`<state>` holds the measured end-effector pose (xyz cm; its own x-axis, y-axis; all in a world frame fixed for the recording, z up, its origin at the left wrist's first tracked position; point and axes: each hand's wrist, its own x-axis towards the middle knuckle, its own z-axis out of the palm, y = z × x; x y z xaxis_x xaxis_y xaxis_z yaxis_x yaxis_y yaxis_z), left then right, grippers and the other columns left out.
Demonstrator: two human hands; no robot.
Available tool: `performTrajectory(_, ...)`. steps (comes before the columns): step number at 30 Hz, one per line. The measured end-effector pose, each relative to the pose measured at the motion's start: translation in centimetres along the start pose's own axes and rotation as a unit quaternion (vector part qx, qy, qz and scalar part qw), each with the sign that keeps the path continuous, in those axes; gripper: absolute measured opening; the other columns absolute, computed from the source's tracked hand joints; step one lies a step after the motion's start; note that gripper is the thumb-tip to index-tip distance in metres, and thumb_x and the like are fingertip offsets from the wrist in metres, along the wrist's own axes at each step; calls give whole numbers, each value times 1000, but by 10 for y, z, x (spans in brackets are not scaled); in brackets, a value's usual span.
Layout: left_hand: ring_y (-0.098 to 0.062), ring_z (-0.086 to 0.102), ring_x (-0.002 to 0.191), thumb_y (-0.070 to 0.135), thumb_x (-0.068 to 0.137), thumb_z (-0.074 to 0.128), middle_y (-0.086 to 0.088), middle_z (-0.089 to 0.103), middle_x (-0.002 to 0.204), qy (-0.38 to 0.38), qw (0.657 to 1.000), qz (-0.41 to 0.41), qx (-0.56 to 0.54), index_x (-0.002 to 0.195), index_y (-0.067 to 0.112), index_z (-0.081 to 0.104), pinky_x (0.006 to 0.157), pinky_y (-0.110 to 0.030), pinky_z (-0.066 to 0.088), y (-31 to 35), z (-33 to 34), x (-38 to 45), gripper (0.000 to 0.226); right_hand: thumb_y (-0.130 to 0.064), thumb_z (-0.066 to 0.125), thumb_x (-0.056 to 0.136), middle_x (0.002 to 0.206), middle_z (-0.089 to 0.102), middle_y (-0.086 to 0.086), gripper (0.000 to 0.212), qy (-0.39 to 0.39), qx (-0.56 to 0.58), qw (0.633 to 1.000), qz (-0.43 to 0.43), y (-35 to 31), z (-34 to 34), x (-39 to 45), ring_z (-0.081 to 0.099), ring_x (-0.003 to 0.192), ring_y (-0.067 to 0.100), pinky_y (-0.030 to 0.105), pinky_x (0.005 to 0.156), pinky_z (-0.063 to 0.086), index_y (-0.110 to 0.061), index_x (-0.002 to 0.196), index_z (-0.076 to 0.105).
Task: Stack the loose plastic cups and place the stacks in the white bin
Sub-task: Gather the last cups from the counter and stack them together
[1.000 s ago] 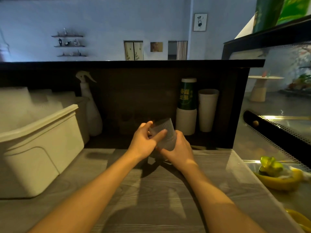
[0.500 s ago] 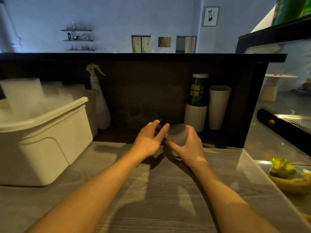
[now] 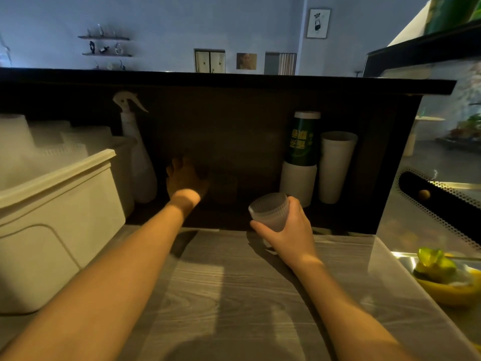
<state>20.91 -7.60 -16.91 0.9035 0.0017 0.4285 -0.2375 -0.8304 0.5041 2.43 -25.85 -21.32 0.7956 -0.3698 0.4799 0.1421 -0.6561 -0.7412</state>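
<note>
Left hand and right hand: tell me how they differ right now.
The right hand grips a ribbed translucent cup; the left hand holds nothing that shows. The left hand reaches into the dark recess under the counter ledge; the right hand stays near the wooden counter's far edge. The right hand is lit; the left hand is in shadow, its fingers too dim to read. Both arms are bare.

The left hand (image 3: 186, 178) reaches forward into deep shadow, arm outstretched; its fingers cannot be made out. The right hand (image 3: 287, 230) is raised, fingers curled in a grip
</note>
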Motion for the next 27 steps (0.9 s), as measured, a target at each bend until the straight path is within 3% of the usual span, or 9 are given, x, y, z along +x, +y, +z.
performTrajectory(6,-44,28,138,49,89,62,-15,26,156,27,999,-23,-33,151,16,27,109,-56,32,10,9,-4,78,-49,81,69,117,51,-6,68,-2,-10,1000,-4,3,4,2,50,109,11,33,91,49,-22,120,45)
performTrajectory(11,-47,35,130,53,84,66,-19,31,150,71,996,-4,-56,146,12,35,103,-58,38,9,12,-4,81,-49,81,69,120,50,-4,70,-6,-16,1000,-2,5,3,3,49,112,13,37,94,49,-22,121,44)
performTrajectory(14,-47,34,132,50,82,70,-19,29,151,81,994,1,-79,147,12,33,106,-53,36,10,6,-6,84,-51,80,69,121,49,-5,72,-12,-15,1000,3,5,2,4,48,114,13,39,95,49,-22,123,43)
performTrajectory(18,-45,33,135,38,83,72,-23,20,154,111,975,14,-193,154,15,24,111,-45,35,15,-9,-25,89,-52,80,68,125,48,-4,79,-19,-17,1000,5,3,3,3,47,117,15,42,97,48,-21,129,41)
performTrajectory(21,-36,39,134,32,89,67,-20,26,153,87,965,-6,-247,147,14,38,110,-36,36,16,-23,-46,68,-53,79,68,125,49,-3,80,-20,-21,1000,5,3,4,3,48,118,16,42,97,48,-20,130,41)
performTrajectory(23,-33,54,115,36,93,59,-23,50,134,37,963,-53,-262,119,4,57,89,-36,49,19,-30,-55,41,-53,79,68,126,48,-3,80,-22,-23,999,11,2,4,3,47,118,16,42,97,48,-21,130,40)
performTrajectory(24,-34,54,116,41,94,56,-21,52,130,26,964,-59,-258,118,4,57,87,-38,49,19,-34,-59,43,-53,80,69,127,47,-3,81,-24,-24,999,12,1,3,2,47,119,16,41,97,48,-21,131,39)
performTrajectory(26,-31,40,133,49,95,53,-16,41,145,34,965,-17,-259,142,12,43,105,-43,40,20,-41,-70,61,-51,80,69,128,47,-3,81,-27,-28,999,8,-1,3,2,46,120,16,41,98,47,-21,132,38)
performTrajectory(27,-30,41,132,52,94,53,-14,43,142,48,963,24,-265,142,15,43,107,-42,38,21,-44,-75,61,-51,80,70,128,47,-2,81,-29,-29,999,4,-1,2,1,46,120,17,42,98,47,-21,133,38)
